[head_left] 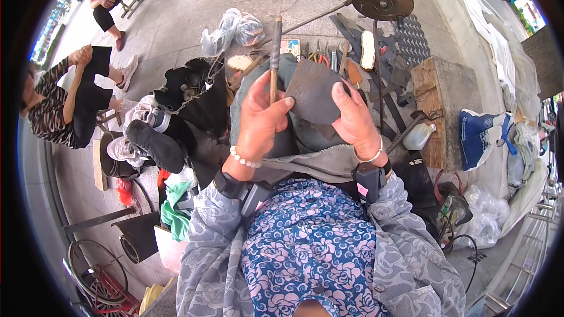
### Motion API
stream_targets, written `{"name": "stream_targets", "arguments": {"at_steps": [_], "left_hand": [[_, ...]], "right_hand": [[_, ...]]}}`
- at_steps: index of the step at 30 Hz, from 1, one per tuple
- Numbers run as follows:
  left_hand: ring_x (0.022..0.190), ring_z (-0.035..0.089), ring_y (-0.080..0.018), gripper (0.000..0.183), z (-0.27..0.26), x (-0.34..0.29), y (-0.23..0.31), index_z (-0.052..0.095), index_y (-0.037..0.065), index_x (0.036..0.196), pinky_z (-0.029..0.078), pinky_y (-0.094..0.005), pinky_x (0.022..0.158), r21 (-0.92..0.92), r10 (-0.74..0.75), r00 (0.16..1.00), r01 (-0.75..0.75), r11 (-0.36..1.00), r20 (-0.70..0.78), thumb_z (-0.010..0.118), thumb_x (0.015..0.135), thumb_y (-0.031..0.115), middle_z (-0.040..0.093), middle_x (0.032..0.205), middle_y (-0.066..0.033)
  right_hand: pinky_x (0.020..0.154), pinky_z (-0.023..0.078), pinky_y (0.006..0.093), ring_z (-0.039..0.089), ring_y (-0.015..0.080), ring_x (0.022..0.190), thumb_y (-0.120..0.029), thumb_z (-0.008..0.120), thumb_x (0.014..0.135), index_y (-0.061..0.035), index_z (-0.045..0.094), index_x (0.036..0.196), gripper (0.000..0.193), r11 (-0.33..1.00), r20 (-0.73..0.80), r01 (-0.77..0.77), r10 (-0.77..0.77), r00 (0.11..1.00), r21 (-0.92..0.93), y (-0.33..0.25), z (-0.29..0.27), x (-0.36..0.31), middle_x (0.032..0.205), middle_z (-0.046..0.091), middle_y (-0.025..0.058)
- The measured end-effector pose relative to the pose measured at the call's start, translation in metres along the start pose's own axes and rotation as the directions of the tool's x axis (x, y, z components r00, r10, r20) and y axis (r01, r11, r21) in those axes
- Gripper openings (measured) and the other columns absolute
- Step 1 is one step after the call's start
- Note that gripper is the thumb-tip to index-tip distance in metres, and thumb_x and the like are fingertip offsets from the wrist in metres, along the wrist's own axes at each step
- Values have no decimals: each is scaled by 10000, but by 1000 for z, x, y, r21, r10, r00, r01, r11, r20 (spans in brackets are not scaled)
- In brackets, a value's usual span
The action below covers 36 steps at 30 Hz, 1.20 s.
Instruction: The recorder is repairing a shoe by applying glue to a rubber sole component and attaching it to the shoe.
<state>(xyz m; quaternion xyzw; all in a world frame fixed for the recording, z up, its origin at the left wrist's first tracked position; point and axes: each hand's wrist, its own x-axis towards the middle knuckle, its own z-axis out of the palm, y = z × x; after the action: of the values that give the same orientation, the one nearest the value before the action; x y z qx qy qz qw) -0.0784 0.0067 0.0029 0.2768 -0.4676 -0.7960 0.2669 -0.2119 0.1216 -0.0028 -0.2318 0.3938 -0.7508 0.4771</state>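
My left hand (262, 114) is closed round a slim upright rod (275, 47), brownish at both ends and wrapped or ribbed in grey along its middle. Its thumb reaches the left edge of a dark, stiff, flat sheet (317, 92) with a curved lower edge; leather or rubber, I cannot tell which. Gripping the sheet's right side is my right hand (355, 114), thumb on top and fingers mostly hidden. Both hands are above my lap, where a grey cloth (329, 161) lies. Just beyond the sheet are pliers (320, 58) and other hand tools.
A wooden box (443, 105) stands at the right, with a clear bottle (419, 136) and a blue bag (483, 138) nearby. Shoes (154, 141) are piled at left. A machine with a round wheel (382, 1) stands ahead. Seated people (64, 105) are at far left.
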Motion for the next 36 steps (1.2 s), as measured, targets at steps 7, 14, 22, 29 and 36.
{"name": "stream_targets", "arguments": {"at_steps": [7,14,22,29,36], "left_hand": [[433,363,-45,479,-42,-13,18,421,32,1260,306,-215,411,-23,121,982,-125,992,-143,525,802,-60,501,724,8],[435,362,-44,469,-38,-8,12,439,46,1243,296,-218,409,39,175,948,-171,985,-265,530,797,-68,519,734,1],[451,365,-55,492,4,6,6,417,27,1260,303,-224,405,-64,0,1000,-2,998,-24,543,791,-52,512,726,-11],[745,524,-85,435,-4,21,-41,435,-50,1194,417,-228,613,453,143,989,-115,884,-28,586,788,-16,574,926,-58],[749,508,-75,385,-12,-3,-12,423,-37,1252,420,-219,671,588,377,926,-285,757,-37,457,913,143,594,829,-59]], "right_hand": [[872,441,332,543,212,1036,-250,721,732,13,525,1160,540,581,-145,84,-337,930,-810,-13,-45,2,1212,516,143],[1014,314,408,394,359,1214,-342,785,607,10,381,1290,868,-2,174,178,-220,960,-984,10,-14,-21,1307,399,241],[1032,225,538,290,359,1290,-428,609,770,-52,279,1373,784,956,-133,175,-146,980,235,-34,-59,-26,1386,321,190],[1045,152,585,197,401,1314,-534,554,779,-91,288,1377,790,788,24,128,-179,984,602,-26,-39,-20,1414,233,229],[1058,165,558,272,380,1290,-359,515,845,-60,353,1337,598,720,88,-57,-5,996,692,-3,-15,-2,1378,347,165]]}}
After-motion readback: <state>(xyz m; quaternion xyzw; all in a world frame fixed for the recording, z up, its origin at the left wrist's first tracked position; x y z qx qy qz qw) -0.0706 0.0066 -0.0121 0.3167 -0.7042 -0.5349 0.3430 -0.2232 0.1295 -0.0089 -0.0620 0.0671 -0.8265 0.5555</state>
